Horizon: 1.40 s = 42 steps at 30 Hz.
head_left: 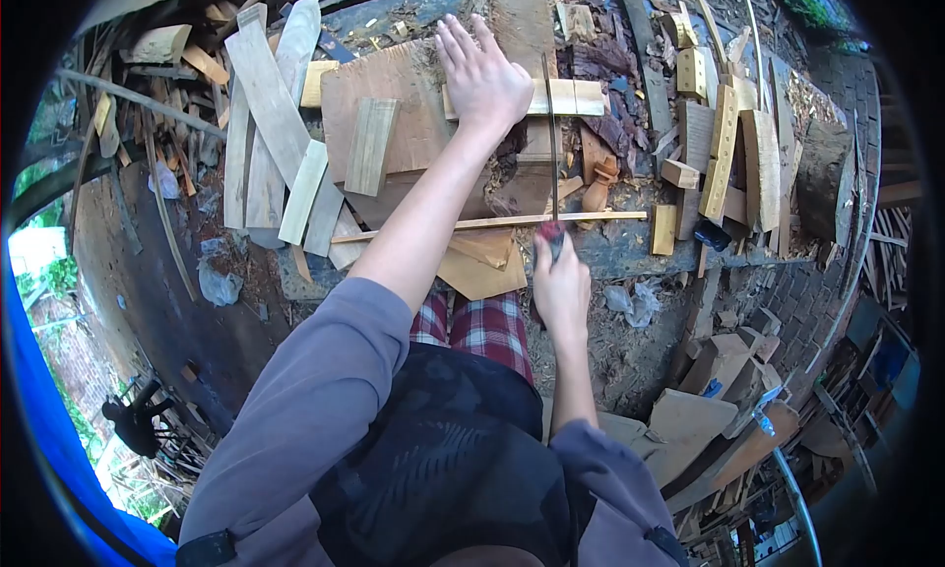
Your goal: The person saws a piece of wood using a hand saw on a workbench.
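My left hand lies with its fingers stretched out, its palm pressing down on a short pale wood strip. That strip rests crosswise on larger boards. My right hand is closed around the reddish-dark handle of a saw. The saw's thin blade is seen edge-on, points away from me and crosses the strip just right of my left hand; how deep it sits in the wood cannot be made out. A long thin wooden stick runs sideways near the saw handle. A turned wooden piece lies right of the blade.
Loose boards overlap on the left of the workbench. Several blocks, some with holes, stand at the right beside a log. A wide board lies under my left arm. Wood scraps are piled on the ground at right.
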{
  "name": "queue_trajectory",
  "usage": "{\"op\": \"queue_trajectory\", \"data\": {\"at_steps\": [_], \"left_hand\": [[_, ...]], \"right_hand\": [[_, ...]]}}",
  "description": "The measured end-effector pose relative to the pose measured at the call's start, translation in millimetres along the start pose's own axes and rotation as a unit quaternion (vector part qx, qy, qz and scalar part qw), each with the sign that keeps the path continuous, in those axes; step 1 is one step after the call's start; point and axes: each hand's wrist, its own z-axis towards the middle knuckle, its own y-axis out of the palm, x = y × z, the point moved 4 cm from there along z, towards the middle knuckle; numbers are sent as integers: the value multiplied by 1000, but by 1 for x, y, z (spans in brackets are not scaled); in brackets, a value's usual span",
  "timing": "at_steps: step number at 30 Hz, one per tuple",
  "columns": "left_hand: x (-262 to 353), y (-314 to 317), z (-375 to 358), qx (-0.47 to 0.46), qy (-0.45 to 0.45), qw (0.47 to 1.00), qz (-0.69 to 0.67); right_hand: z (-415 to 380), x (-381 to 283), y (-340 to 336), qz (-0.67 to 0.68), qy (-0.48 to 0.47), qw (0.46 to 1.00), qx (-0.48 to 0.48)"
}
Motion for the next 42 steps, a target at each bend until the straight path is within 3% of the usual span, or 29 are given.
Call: {"op": "queue_trajectory", "data": {"at_steps": [3, 5, 7, 9, 14, 20, 27, 36, 42], "left_hand": [[-3, 3, -2, -1, 6, 1000, 4], [-1, 4, 0, 7, 8, 1000, -1], [-3, 3, -2, 14, 6, 1000, -7], [-3, 1, -1, 14, 3, 1000, -4], [-2, 1, -2, 9, 8, 1000, -14], [-3, 3, -2, 23, 25, 999, -9], [-4, 5, -1, 29, 12, 999, -7], [-1, 2, 4, 14, -50, 998, -28], [7, -2, -4, 23, 8, 1000, 17]], "right_hand": [[16, -14, -7, 44, -1, 999, -7], [67, -36, -3, 27, -73, 996, 33], [90, -59, -7, -32, -63, 996, 57], [73, -45, -5, 32, -65, 997, 38], [-2, 9, 9, 6, -13, 1000, 5], [84, -46, -5, -28, -70, 996, 38], [-7, 10, 12, 8, -4, 1000, 29], [18, 11, -16, -45, -11, 999, -15], [-7, 28, -29, -81, -36, 996, -21]]}}
